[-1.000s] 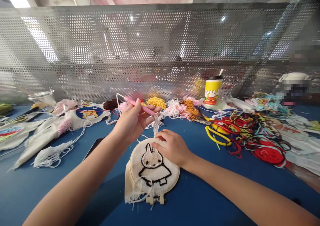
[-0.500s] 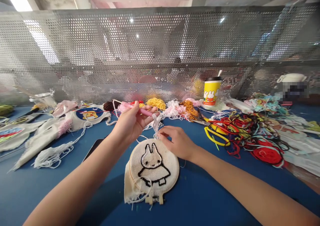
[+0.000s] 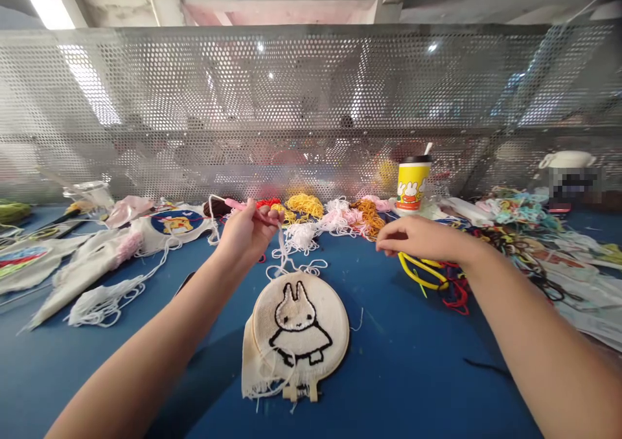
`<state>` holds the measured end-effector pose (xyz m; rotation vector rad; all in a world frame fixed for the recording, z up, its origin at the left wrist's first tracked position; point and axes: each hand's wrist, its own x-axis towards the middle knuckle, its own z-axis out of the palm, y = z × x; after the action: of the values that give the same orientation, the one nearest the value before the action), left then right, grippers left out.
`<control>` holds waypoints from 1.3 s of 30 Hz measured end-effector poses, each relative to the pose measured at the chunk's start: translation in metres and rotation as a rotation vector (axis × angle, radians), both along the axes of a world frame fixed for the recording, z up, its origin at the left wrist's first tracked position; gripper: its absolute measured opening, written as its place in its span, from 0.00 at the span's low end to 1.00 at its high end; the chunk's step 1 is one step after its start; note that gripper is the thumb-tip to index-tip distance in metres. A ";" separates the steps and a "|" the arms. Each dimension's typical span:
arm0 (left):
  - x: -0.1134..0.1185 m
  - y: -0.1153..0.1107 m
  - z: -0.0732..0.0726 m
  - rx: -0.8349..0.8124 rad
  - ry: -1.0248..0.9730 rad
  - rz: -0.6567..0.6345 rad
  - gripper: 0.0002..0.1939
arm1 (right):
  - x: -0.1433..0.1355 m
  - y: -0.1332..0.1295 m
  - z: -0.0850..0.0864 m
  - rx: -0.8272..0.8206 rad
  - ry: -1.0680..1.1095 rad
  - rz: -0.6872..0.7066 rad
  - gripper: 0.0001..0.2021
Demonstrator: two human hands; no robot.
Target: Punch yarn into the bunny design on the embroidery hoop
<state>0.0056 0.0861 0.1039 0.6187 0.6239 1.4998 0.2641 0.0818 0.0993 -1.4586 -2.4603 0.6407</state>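
Note:
My left hand point(image 3: 250, 230) is closed round a pink pen-like tool point(image 3: 235, 204) above and left of the hoop, with white yarn point(image 3: 282, 248) hanging from its fingers. On the blue table lies a round embroidery hoop point(image 3: 311, 309) with cream cloth, showing a rabbit figure outlined in black. Loose white strands lie over its lower left edge. My right hand point(image 3: 413, 237) is apart from the hoop, over the table beside yellow cord point(image 3: 420, 274). Its fingers are curled downward, and whatever lies between the fingertips is hidden.
A yellow cup point(image 3: 413, 183) with a straw stands at the back before a perforated metal panel point(image 3: 311, 89). Tangled yarn point(image 3: 525, 251) covers the right side. Stitched cloths point(image 3: 177, 222) and white yarn lie at left. Scissors are no longer distinguishable behind my right hand.
My right hand has left the hoop's top edge and moved right. My left hand has shifted slightly left with the pink tool. White yarn now lies in loops at the hoop's top.

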 end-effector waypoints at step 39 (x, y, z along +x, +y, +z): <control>0.011 -0.022 0.002 0.194 0.180 0.058 0.11 | -0.063 -0.010 -0.036 0.109 0.001 0.000 0.13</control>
<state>0.0162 0.0643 0.1060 0.8992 0.6419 1.5816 0.2012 0.0718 0.0630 -1.4179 -2.4527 0.4986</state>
